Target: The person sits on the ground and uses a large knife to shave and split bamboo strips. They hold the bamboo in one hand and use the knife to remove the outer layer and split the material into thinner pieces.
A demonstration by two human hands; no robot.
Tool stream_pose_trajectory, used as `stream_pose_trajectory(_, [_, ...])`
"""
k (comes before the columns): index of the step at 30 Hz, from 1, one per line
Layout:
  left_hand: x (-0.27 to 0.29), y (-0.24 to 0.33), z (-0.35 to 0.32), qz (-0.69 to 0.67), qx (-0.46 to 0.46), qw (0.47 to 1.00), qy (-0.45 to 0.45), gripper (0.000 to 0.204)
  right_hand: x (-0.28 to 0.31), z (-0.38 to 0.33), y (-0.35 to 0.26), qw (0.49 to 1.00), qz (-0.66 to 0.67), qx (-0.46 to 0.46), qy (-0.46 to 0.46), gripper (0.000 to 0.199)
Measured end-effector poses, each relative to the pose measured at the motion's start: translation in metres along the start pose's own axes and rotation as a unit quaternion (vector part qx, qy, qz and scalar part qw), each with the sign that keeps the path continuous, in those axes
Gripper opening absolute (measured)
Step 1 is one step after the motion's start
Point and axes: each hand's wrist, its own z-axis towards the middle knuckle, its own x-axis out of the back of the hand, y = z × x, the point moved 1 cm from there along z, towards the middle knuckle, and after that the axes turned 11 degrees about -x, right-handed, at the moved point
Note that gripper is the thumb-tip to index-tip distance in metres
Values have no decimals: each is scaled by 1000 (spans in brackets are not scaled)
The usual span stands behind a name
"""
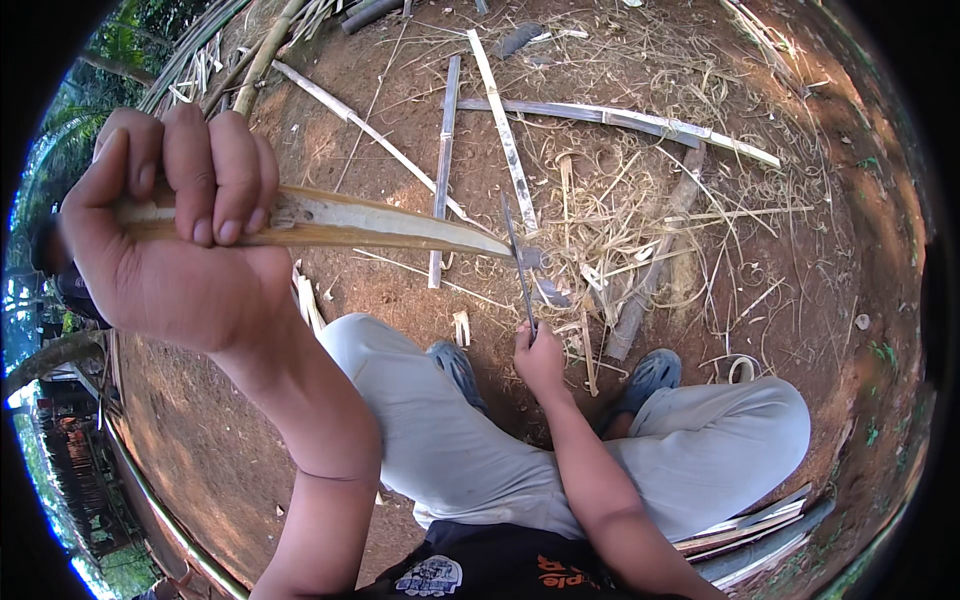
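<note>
My left hand (190, 230), raised close at the left, has its fingers wrapped round a split bamboo strip (370, 220). The strip points to the right, pale inner face toward me, and narrows to its far end. My right hand (541, 355) grips a knife (522, 265) low in front of my knees; its handle is mostly hidden in the fist. The dark, narrow blade points away from me and crosses the strip's far end. Whether the edge is cutting into the strip I cannot tell.
Bamboo slats (445, 150) and thin shavings (640, 225) litter the brown dirt ahead. A short log (650, 280) lies before my right foot. More split strips (745, 535) are stacked at lower right. Long poles (265, 60) lie at the far left, beside greenery.
</note>
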Motion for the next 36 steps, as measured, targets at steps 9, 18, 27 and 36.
stream_pose_trajectory(9, [-6,-1,-1,24,-22,999,8,31,-7,9,6,994,103,-27,-29,38])
stream_pose_trajectory(18, [3,-3,3,7,-8,1000,-2,27,49,-30,-65,965,169,184,86,29])
stream_pose_trajectory(27, [0,-4,1,68,-23,996,59,31,-5,3,20,990,-142,-17,-1,39])
stream_pose_trajectory(36, [-1,12,-3,-13,-17,999,28,31,2,-1,10,997,-62,17,46,41])
